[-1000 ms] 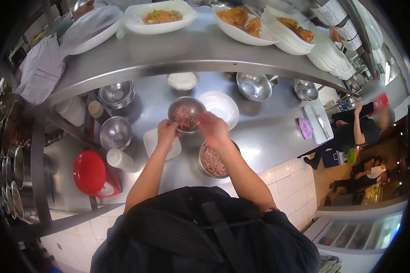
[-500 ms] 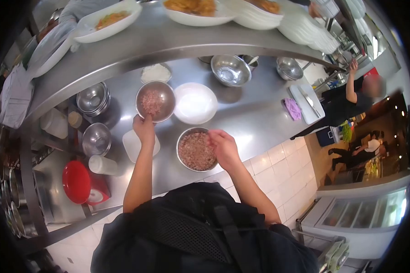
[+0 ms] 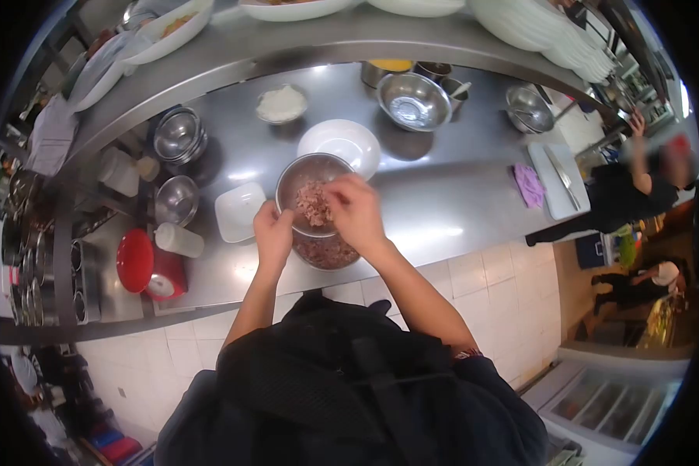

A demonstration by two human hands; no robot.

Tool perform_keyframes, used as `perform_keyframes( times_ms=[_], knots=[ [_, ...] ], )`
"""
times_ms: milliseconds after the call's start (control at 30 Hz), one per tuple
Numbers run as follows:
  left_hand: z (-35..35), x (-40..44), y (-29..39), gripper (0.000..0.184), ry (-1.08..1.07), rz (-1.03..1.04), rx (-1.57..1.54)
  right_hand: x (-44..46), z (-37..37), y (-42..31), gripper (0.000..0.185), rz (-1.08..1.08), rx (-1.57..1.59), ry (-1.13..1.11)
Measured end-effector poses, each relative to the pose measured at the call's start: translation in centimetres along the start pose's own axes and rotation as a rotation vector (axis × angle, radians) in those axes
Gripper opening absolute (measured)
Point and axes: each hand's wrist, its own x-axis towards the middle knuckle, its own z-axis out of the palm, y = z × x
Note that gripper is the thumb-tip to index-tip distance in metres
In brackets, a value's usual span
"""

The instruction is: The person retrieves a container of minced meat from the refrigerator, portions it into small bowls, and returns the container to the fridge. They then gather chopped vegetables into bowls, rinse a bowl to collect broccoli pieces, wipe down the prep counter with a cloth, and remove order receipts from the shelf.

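The left hand pinches the upper bowl, partly over the lower bowl; the right hand curls fingers into the upper one's chopped food (grip unclear). A slack pinch could spill it.

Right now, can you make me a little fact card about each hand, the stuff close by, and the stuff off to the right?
Left hand: grips steel bowl by its rim
Right hand: fingers at pink bits inside
Lower bowl: partly hidden by steel bowl
Near left hand: square dish
Off right: purple cloth; knife on board
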Motion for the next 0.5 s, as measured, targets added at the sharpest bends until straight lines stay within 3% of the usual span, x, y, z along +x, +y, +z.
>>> perform_keyframes(
  times_ms=[33, 167, 233, 267, 367, 433, 500],
  knots=[
    [-0.6, 0.8, -1.0, 0.016, 0.019, 0.007, 0.006, -0.1, -0.3, -1.0, 0.016, 0.111, 0.233, 0.092],
    [-2.5, 5.2, -0.3, 0.012, 0.129, -0.099, -0.183, -2.3, 0.2, 0.8, 0.015, -0.104, 0.129, 0.22],
    [-3.2, 8.9, -1.4, 0.013, 0.171, -0.098, -0.216, -3.8, 0.9, 3.3, 0.019, -0.213, -0.106, -0.01],
    [-3.3, 10.8, -2.3, 0.02, 0.194, -0.13, -0.266, -4.7, 1.1, 4.1, 0.019, -0.212, -0.114, -0.004],
    [-3.6, 15.3, -6.9, 0.027, 0.203, -0.227, -0.436, -6.4, 0.7, 5.2, 0.021, -0.094, -0.297, -0.14],
    [-3.2, 16.6, -9.3, 0.025, 0.171, -0.283, -0.517, -7.0, -0.8, 5.2, 0.02, 0.229, -0.078, -0.027],
    [-1.9, 15.0, -8.2, 0.02, 0.203, -0.368, -0.339, -7.4, -2.8, 5.7, 0.015, 0.486, 0.171, 0.131]
  ],
)
